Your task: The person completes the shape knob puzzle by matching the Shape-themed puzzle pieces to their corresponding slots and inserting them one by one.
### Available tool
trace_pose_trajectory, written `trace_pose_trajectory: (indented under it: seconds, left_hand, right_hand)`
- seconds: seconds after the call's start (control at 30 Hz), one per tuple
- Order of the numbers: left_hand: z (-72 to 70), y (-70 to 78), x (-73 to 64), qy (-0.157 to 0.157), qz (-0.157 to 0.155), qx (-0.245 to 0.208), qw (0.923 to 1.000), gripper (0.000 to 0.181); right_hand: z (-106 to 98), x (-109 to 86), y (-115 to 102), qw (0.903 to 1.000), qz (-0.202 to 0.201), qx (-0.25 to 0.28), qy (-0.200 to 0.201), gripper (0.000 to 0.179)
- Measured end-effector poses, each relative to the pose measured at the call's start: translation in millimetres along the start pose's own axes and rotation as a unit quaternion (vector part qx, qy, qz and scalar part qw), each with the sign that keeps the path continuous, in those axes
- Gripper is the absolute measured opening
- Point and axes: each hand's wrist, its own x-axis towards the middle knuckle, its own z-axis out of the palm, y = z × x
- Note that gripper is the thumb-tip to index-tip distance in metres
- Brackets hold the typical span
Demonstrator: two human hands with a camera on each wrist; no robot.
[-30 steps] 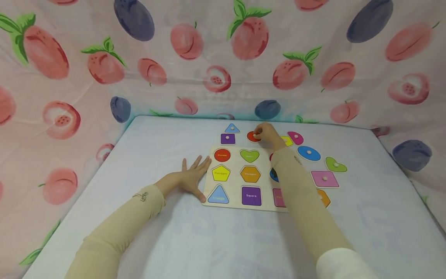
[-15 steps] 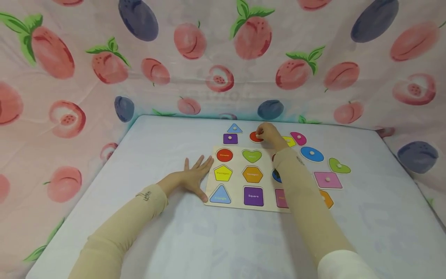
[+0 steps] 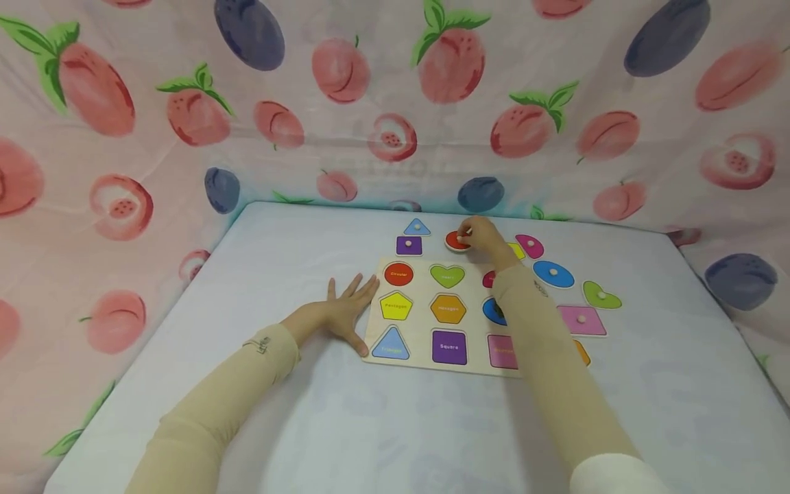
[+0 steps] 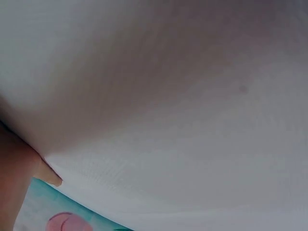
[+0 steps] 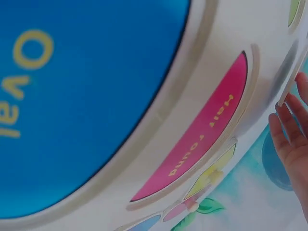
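Note:
My right hand (image 3: pixel 484 237) pinches the knob of a red circle puzzle piece (image 3: pixel 453 241) behind the board. The piece's pale edge shows, with a shadow beneath. In the right wrist view the fingers (image 5: pixel 284 127) hold the piece edge-on at the far right. My left hand (image 3: pixel 345 312) lies spread at the left edge of the wooden shape board (image 3: pixel 420 329), its thumb by the near corner. Printed shapes with names fill the board, among them a red "Circular" shape (image 3: pixel 398 274). The right forearm hides part of its right column. In the left wrist view only a finger (image 4: pixel 50 176) shows beside the white tabletop.
Knobbed pieces lie around the board: a blue triangle (image 3: pixel 417 228) and purple square (image 3: pixel 402 248) behind it; a pink half-round (image 3: pixel 532 247), blue oval (image 3: pixel 553 274), green heart (image 3: pixel 603 296) and pink rectangle (image 3: pixel 574 319) to the right. A fruit-print cloth (image 3: pixel 345 144) stands behind the table.
My right hand has lifted the red circle slightly from the table, and the forearm has shifted a little to the right. My left hand keeps its place at the board's edge.

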Motion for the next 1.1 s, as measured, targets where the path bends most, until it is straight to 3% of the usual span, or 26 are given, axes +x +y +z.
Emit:
trace_pose_trajectory:
  seconds: [0.6, 0.9, 1.1]
  left_hand:
    - [1.3, 5.8, -2.3, -0.004, 0.003, -0.005, 1.0, 0.137]
    - [1.8, 2.5, -2.4, 0.001, -0.004, -0.002, 1.0, 0.137]
    - [2.2, 2.0, -0.8, 0.007, -0.001, -0.003, 1.0, 0.138]
  right_hand:
    - [-8, -8.4, 3, 0.9998, -0.009, -0.015, -0.007, 0.019]
    - [-5, -14.2, -4, 0.9976, -0.065, -0.022, 0.009, 0.013]
    - [1, -15.8, -11, 0.9977, -0.065, -0.02, -0.005, 0.013]
